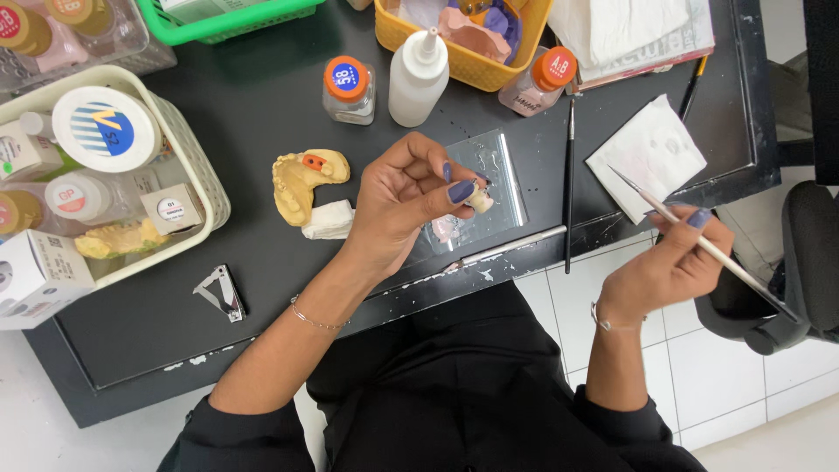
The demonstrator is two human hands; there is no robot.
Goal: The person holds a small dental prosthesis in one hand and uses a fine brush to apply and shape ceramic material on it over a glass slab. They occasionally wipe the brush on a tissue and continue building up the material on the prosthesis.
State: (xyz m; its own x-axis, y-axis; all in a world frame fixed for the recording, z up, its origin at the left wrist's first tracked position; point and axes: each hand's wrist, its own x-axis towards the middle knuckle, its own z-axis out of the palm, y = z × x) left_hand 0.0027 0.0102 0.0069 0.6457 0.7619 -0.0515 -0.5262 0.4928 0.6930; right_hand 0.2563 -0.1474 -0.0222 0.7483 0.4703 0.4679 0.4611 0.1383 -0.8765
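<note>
From the head camera I see my left hand (406,197) raised over the dark counter (262,131), thumb and fingertips pinched on a small cream tooth crown (479,201). The crown sits at the right edge of that hand, just past the thumb tip, and hangs above a clear glass slab (498,170) that lies flat on the counter.

My right hand (673,262) is off the near right edge of the counter, over the tiled floor. It is closed around a thin brush (699,240), held like a pen, with the tip pointing up and left toward a folded white tissue (647,153). The brush tip is well apart from the crown.

On the counter left of my left hand lies a yellow dental cast (301,179) with a white wad (330,220) touching its near side. A second long brush (569,183) lies right of the slab, and a metal tool (507,249) lies at the slab's near edge. Far from me stand a white squeeze bottle (418,77) and two orange-capped jars (348,87).
</note>
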